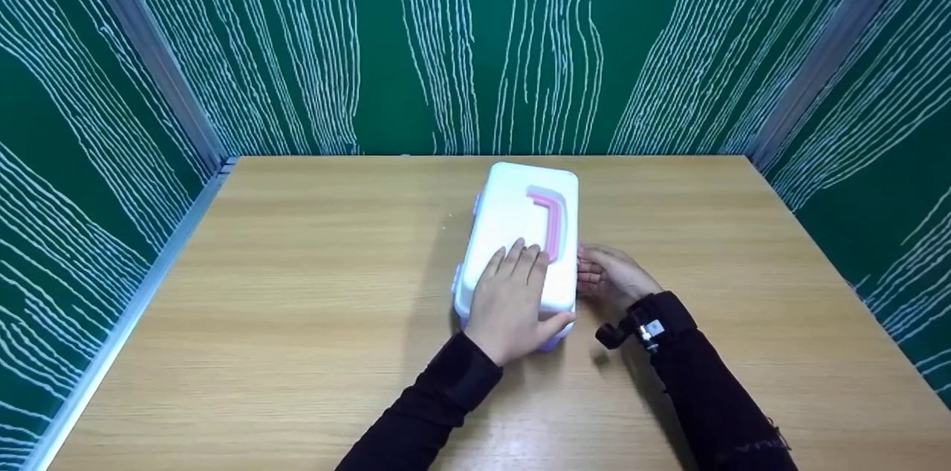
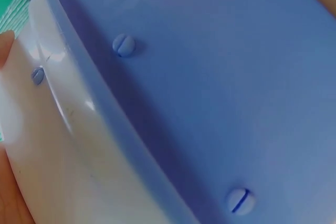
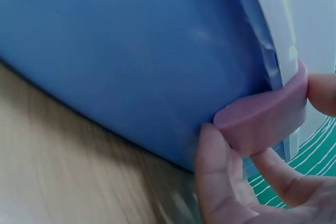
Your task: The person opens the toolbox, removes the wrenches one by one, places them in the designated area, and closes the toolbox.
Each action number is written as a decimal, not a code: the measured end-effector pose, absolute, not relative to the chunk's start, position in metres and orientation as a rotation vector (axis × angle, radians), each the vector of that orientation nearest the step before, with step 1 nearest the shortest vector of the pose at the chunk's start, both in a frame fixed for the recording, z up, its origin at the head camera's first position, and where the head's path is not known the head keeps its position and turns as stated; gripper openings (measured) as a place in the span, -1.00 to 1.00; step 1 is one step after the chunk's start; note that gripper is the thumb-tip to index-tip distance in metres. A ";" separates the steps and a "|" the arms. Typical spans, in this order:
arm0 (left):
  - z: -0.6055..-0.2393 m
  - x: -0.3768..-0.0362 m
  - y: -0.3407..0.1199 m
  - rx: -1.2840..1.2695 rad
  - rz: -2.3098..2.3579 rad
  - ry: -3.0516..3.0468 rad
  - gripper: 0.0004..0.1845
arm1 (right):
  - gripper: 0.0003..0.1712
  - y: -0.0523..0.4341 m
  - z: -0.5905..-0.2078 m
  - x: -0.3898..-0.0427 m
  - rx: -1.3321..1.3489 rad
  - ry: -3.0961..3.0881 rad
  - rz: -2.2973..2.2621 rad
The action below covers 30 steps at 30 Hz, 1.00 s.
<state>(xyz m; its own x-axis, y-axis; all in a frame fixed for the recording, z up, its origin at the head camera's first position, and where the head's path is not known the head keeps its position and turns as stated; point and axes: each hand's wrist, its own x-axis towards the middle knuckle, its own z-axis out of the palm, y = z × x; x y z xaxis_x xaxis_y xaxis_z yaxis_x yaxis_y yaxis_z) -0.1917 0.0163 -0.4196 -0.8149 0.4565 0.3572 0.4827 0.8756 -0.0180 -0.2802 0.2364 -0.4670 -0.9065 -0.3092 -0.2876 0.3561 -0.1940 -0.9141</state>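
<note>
A box with a white lid (image 1: 520, 211), a lavender-blue body (image 3: 131, 51) and a pink handle (image 1: 553, 222) lies on the wooden table (image 1: 297, 293). My left hand (image 1: 513, 300) rests flat on the near end of the lid, fingers straight and thumb over the near right corner. The left wrist view shows the lid's edge (image 2: 58, 145) above the blue body (image 2: 210, 77) with its screws. My right hand (image 1: 605, 278) is against the box's right side. There its fingers (image 3: 218, 182) pinch a pink latch (image 3: 262, 116) at the seam between lid and body.
Green walls with white wavy lines (image 1: 475, 47) close in the table at the back and both sides. A metal rail (image 1: 134, 300) runs along the left edge. Bare wood lies to the left and right of the box.
</note>
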 end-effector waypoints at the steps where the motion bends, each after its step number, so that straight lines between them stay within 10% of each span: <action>1: -0.420 -0.192 0.016 -0.697 -0.109 -2.684 -0.09 | -0.84 0.235 -0.464 -0.278 0.063 1.633 -2.148; 30: -0.424 -0.191 0.016 -0.685 -0.089 -2.653 -0.08 | -0.79 0.250 -0.458 -0.274 -0.051 1.811 -2.212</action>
<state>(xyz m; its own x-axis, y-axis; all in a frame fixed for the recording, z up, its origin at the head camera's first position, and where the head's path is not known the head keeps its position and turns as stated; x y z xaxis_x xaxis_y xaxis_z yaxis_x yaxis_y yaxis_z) -0.1914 0.0158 -0.4235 -0.8010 0.4520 0.3926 0.4774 0.8779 -0.0368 -0.2744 0.2502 -0.4576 -0.9600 -0.2371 -0.1493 0.1931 -0.1740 -0.9656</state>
